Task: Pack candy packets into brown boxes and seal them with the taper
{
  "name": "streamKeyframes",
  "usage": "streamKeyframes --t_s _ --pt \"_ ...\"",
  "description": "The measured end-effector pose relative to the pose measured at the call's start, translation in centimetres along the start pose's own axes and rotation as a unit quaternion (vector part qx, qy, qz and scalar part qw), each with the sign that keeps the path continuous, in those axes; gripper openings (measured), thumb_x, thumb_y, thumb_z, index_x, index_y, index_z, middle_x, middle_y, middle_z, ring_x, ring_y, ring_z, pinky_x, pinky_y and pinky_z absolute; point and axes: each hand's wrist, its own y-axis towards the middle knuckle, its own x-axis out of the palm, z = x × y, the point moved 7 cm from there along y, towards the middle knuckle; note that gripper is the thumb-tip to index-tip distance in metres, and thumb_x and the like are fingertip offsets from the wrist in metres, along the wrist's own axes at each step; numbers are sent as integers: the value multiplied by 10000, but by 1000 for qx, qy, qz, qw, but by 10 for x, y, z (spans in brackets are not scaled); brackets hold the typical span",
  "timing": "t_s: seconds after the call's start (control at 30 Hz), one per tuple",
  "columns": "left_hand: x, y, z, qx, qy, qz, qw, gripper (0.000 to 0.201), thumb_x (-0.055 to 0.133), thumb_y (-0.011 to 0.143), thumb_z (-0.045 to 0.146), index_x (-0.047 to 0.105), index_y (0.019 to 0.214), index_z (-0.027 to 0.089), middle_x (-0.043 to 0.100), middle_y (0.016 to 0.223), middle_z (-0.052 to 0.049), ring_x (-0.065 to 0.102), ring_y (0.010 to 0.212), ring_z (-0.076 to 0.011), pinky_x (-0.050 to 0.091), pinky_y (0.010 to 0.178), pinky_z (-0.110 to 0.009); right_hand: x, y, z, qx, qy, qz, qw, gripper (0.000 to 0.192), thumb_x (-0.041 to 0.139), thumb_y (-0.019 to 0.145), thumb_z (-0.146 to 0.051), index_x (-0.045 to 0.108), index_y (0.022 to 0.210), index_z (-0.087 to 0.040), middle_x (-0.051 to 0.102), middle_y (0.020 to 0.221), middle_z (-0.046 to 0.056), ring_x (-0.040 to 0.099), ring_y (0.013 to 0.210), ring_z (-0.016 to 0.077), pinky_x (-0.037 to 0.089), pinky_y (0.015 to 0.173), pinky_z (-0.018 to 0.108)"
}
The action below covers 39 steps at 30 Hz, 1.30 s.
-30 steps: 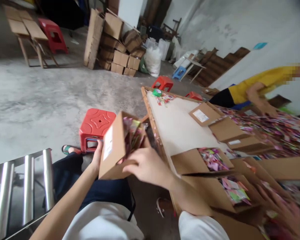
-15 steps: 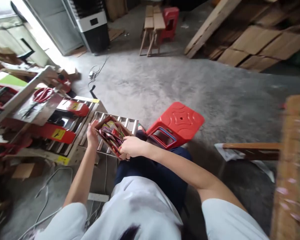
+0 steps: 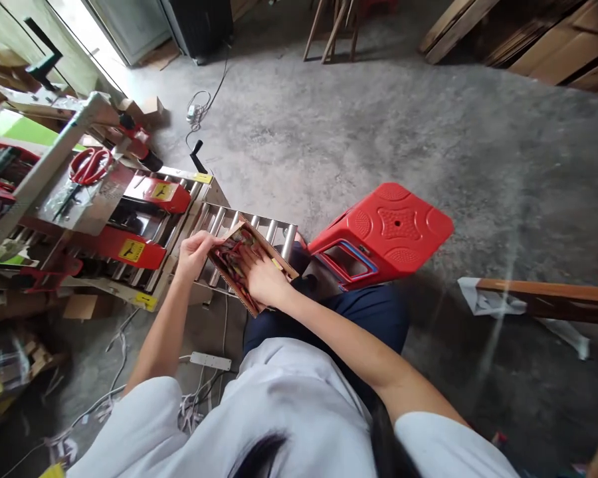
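Observation:
A small open cardboard box (image 3: 274, 253) full of colourful packets (image 3: 232, 260) is held over the metal roller conveyor (image 3: 229, 229). My left hand (image 3: 195, 251) grips the box's left flap. My right hand (image 3: 262, 277) lies flat on the packets inside, fingers spread and pressing down. The box tilts toward me, above my dark trousers (image 3: 359, 318).
A red plastic stool (image 3: 393, 232) lies tipped just right of the box. A red and metal carton sealing machine (image 3: 129, 226) with red scissors (image 3: 87, 166) on it stands at the left. Cables (image 3: 199, 116) and a power strip (image 3: 209, 360) lie on the concrete floor. A wooden table edge (image 3: 553, 299) juts in at right.
I have turned left from the packing table to the roller conveyor, carrying the box along. My right hand moved from the box's near edge onto the packets inside.

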Motion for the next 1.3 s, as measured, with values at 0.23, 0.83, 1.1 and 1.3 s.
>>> streamKeyframes --t_s 0.23,0.83,1.1,1.3 --pt "43 36 9 50 349 -162 922 438 540 892 459 604 552 190 564 575 -62 531 616 -199 434 719 -344 -32 -25 0 -51 136 166 975 421 376 948 -106 638 1276 -141 651 1305 127 529 1315 218 287 1235 477" --pt "74 -47 22 142 267 -13 953 639 359 969 501 296 1505 159 392 1537 -181 362 1445 -286 215 1224 -456 -10 -71 -1 -22 231 147 962 744 740 819 -303 440 1461 -75 486 1490 221 444 1412 312 322 1209 506" --pt "122 -86 7 149 501 -192 831 970 687 792 562 289 1550 106 197 1636 -219 122 1535 -392 97 1245 -544 -60 -127 104 146 474 340 799 352 630 872 -371 616 1164 -175 745 1072 106 712 1038 204 549 984 400" --pt "11 0 13 10 362 1 932 794 815 720 417 518 1374 79 428 1488 -267 316 1433 -460 216 1195 -611 -81 -196 166 252 379 383 804 378 608 883 -424 613 1150 -155 753 1008 125 733 986 215 571 945 403"
